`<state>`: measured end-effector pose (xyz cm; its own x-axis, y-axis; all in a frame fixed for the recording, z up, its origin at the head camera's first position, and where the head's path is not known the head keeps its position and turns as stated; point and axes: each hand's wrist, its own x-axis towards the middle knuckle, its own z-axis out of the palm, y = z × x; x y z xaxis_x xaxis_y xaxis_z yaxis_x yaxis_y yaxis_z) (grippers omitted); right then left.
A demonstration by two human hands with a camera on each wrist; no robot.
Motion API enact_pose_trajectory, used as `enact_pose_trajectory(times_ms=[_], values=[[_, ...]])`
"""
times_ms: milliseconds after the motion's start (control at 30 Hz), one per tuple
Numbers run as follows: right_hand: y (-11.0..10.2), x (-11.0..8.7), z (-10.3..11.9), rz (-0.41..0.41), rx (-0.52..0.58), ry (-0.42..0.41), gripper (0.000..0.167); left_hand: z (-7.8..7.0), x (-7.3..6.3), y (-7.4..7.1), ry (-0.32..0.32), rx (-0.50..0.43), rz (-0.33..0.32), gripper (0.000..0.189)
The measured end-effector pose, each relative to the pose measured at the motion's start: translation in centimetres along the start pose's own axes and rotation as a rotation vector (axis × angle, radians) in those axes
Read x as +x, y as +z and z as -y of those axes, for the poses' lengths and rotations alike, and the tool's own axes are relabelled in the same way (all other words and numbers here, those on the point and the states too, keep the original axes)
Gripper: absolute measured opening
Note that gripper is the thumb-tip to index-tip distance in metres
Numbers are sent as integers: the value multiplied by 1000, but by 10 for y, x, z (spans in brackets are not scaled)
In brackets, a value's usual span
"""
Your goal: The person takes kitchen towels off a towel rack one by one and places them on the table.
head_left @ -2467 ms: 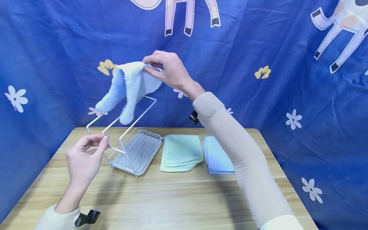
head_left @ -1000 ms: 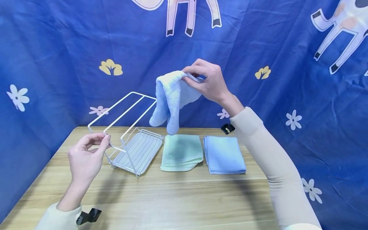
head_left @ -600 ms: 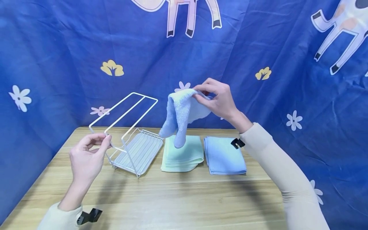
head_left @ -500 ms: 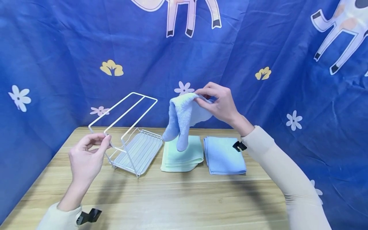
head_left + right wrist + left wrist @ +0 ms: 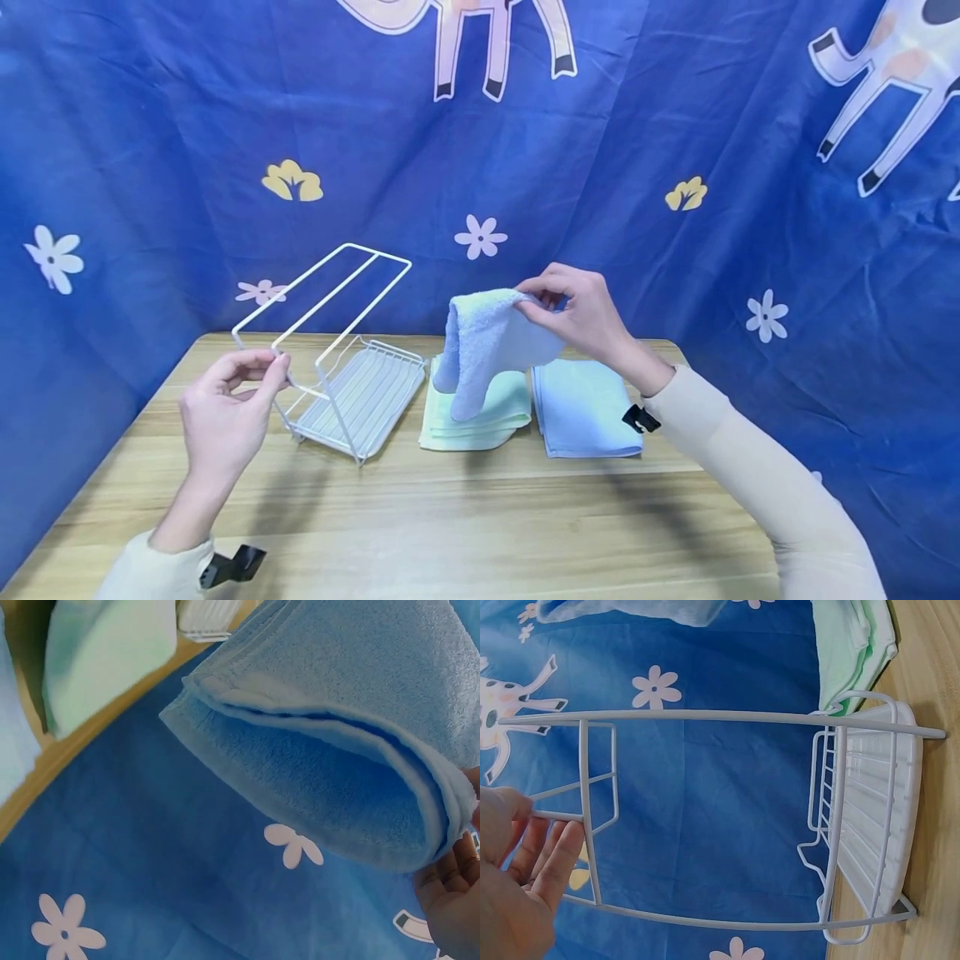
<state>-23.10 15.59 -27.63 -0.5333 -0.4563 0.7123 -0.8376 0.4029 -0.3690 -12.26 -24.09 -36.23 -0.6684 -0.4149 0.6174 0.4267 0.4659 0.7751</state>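
Observation:
In the head view my left hand [image 5: 228,412] pinches a top bar of a white wire rack [image 5: 360,310] at the table's left. The left wrist view shows thumb and fingers on that bar [image 5: 555,815]. My right hand [image 5: 581,308] pinches the edge of a light blue towel [image 5: 480,329], which hangs down in folds. The towel overlaps a folded mint green cloth [image 5: 510,400] on the table. In the right wrist view the folded towel [image 5: 360,682] fills the upper right, with its layers [image 5: 337,772] parted along the lower side.
A folded blue cloth [image 5: 585,412] lies right of the green one, below my right wrist. The rack's shallow ridged tray [image 5: 367,392] is at its base. Behind the wooden table [image 5: 450,533] hangs a blue patterned curtain [image 5: 420,167].
My right hand has carried the light blue towel from above the rack to the right, then down over the green cloth. The left hand and rack stay in place.

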Motion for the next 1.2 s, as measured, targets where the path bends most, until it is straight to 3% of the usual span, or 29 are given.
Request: enact_pose_trajectory(times_ms=[633,1200], values=[[15,-47,9,125,89,111,10,2,1,0,-6,-10,-5,10],[15,-69,25,192,151,217,11,2,1,0,-17,-30,-7,10]])
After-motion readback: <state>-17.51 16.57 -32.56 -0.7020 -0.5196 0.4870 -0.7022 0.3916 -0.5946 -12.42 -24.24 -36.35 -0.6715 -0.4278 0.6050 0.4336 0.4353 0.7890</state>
